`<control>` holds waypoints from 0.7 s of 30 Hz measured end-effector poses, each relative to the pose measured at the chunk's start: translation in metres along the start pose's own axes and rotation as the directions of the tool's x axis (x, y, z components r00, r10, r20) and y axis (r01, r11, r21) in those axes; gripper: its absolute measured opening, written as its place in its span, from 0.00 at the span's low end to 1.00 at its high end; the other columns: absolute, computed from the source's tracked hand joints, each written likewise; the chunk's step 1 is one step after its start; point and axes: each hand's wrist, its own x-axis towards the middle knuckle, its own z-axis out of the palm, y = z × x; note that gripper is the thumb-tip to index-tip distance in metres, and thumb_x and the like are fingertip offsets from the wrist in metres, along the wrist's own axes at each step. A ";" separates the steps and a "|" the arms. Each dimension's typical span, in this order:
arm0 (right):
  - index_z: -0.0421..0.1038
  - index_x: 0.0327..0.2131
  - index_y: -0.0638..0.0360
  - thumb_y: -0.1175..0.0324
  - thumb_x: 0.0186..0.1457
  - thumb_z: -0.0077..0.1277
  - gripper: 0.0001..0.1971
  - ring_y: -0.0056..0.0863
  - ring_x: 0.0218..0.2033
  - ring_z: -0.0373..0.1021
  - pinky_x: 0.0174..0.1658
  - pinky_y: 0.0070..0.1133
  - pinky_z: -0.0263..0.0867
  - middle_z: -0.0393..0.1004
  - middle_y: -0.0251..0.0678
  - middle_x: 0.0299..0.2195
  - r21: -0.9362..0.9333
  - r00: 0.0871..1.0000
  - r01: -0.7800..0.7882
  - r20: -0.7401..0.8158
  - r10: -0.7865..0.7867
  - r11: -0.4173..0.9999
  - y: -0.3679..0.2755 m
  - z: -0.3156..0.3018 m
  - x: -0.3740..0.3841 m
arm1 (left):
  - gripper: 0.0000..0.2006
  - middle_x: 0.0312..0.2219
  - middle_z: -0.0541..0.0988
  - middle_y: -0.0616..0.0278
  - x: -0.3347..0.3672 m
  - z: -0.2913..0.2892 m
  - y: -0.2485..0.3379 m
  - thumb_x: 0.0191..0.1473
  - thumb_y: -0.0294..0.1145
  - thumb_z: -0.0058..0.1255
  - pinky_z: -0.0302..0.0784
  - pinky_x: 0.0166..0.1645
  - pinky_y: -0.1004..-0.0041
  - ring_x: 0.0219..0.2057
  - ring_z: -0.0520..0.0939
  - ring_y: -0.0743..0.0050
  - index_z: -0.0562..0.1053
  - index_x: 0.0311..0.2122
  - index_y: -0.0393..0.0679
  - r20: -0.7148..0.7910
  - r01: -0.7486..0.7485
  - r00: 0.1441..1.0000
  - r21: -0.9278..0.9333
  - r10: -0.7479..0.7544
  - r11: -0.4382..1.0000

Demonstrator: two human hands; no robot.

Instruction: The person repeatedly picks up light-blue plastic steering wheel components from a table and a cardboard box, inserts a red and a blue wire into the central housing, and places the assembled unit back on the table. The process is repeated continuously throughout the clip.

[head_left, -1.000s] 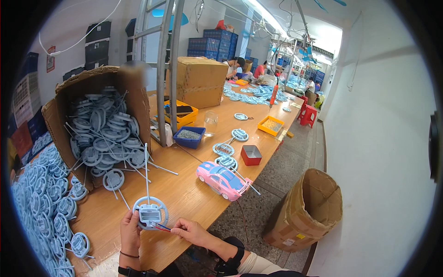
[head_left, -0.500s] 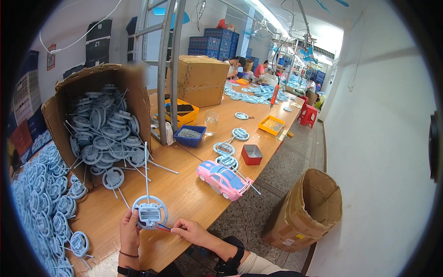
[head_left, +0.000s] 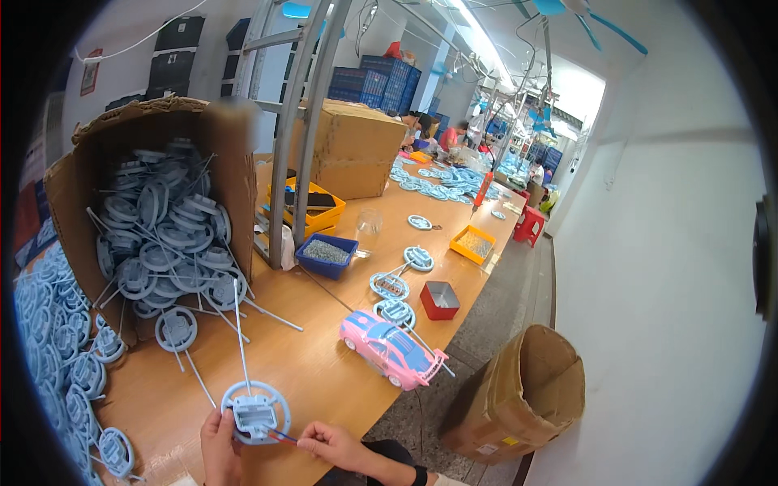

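My left hand [head_left: 220, 444] is closed on the rim of a light blue steering-wheel-shaped toy controller [head_left: 256, 413], just above the table. A long thin rod stands up from its far side, and its open compartment faces me. Thin red and dark blue wires [head_left: 281, 436] run from the controller's lower right edge to my right hand [head_left: 331, 444], which pinches their ends between thumb and fingers. Beyond my right hand, a pink toy car [head_left: 389, 348] with blue windows and stripes sits at the table's right edge.
At left, a tipped cardboard box [head_left: 69, 202] holds many wheel controllers, with a heap [head_left: 49, 348] beside it. Small blue [head_left: 327, 271], yellow [head_left: 472, 257] and red [head_left: 438, 314] trays stand ahead. An orange screwdriver [head_left: 484, 190] hangs over the table; a tall carton [head_left: 486, 413] stands on the floor.
The view has shifted, so my hands and the controller appear lower and slightly left. Both hands keep their holds; the wires still run between the controller and my right fingers.
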 end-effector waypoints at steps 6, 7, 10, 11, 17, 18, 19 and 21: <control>0.65 0.33 0.59 0.62 0.57 0.48 0.10 0.10 0.21 0.61 0.25 0.11 0.56 0.65 0.23 0.20 0.077 0.998 0.059 0.032 -0.061 0.995 0.013 0.000 0.003 | 0.08 0.30 0.78 0.63 -0.001 -0.012 -0.014 0.58 0.30 0.42 0.77 0.34 0.75 0.30 0.79 0.76 0.70 0.38 0.38 0.061 0.050 0.997 -0.007 -0.050 0.999; 0.65 0.33 0.60 0.63 0.57 0.48 0.10 0.10 0.22 0.62 0.25 0.11 0.56 0.65 0.23 0.20 0.079 0.998 0.043 0.043 -0.047 0.996 0.014 -0.001 0.004 | 0.08 0.30 0.78 0.63 -0.001 -0.012 -0.015 0.57 0.29 0.42 0.77 0.34 0.75 0.30 0.79 0.75 0.70 0.38 0.38 0.059 0.046 0.997 -0.003 -0.045 0.999; 0.66 0.34 0.60 0.63 0.57 0.48 0.10 0.10 0.22 0.62 0.25 0.11 0.57 0.65 0.24 0.21 0.065 0.998 0.011 0.064 -0.015 0.998 0.016 -0.003 0.005 | 0.08 0.31 0.78 0.63 -0.003 -0.006 -0.011 0.57 0.29 0.42 0.76 0.36 0.75 0.31 0.79 0.76 0.70 0.39 0.37 0.043 0.045 0.998 0.004 -0.045 0.999; 0.66 0.34 0.61 0.63 0.57 0.49 0.10 0.10 0.22 0.62 0.25 0.11 0.57 0.65 0.24 0.21 0.049 0.998 0.011 0.065 -0.015 0.999 0.015 -0.004 0.005 | 0.08 0.31 0.78 0.63 -0.003 -0.004 -0.010 0.57 0.29 0.42 0.76 0.36 0.75 0.31 0.79 0.76 0.70 0.39 0.37 0.044 0.040 0.998 0.001 -0.040 0.999; 0.66 0.34 0.61 0.63 0.57 0.49 0.11 0.10 0.22 0.62 0.25 0.12 0.57 0.65 0.24 0.20 0.076 0.997 0.071 0.023 -0.073 0.995 0.006 -0.002 0.002 | 0.08 0.31 0.77 0.64 -0.002 -0.004 -0.009 0.58 0.29 0.42 0.75 0.38 0.77 0.32 0.78 0.78 0.70 0.40 0.38 0.067 0.035 0.997 0.004 -0.035 0.999; 0.66 0.34 0.61 0.63 0.57 0.49 0.11 0.10 0.22 0.62 0.25 0.12 0.56 0.65 0.24 0.20 0.082 0.997 0.075 0.018 -0.077 0.994 0.004 0.000 0.002 | 0.08 0.31 0.77 0.64 -0.002 -0.003 -0.007 0.58 0.29 0.42 0.75 0.38 0.77 0.32 0.78 0.78 0.70 0.40 0.38 0.060 0.037 0.998 0.005 -0.038 0.999; 0.66 0.34 0.61 0.63 0.57 0.49 0.11 0.10 0.22 0.62 0.25 0.12 0.56 0.65 0.24 0.20 0.077 0.997 0.071 0.010 -0.072 0.994 0.003 0.000 0.001 | 0.08 0.31 0.77 0.65 -0.003 -0.002 -0.006 0.58 0.29 0.42 0.75 0.37 0.77 0.32 0.78 0.78 0.70 0.40 0.38 0.052 0.040 0.998 0.006 -0.041 0.999; 0.66 0.33 0.61 0.63 0.57 0.49 0.11 0.10 0.21 0.61 0.25 0.11 0.56 0.64 0.24 0.20 0.070 0.998 0.062 -0.006 -0.062 0.996 -0.001 0.000 0.000 | 0.09 0.31 0.77 0.65 -0.003 -0.002 -0.005 0.58 0.29 0.42 0.75 0.37 0.78 0.32 0.78 0.79 0.70 0.40 0.38 0.039 0.038 0.999 0.007 -0.038 0.999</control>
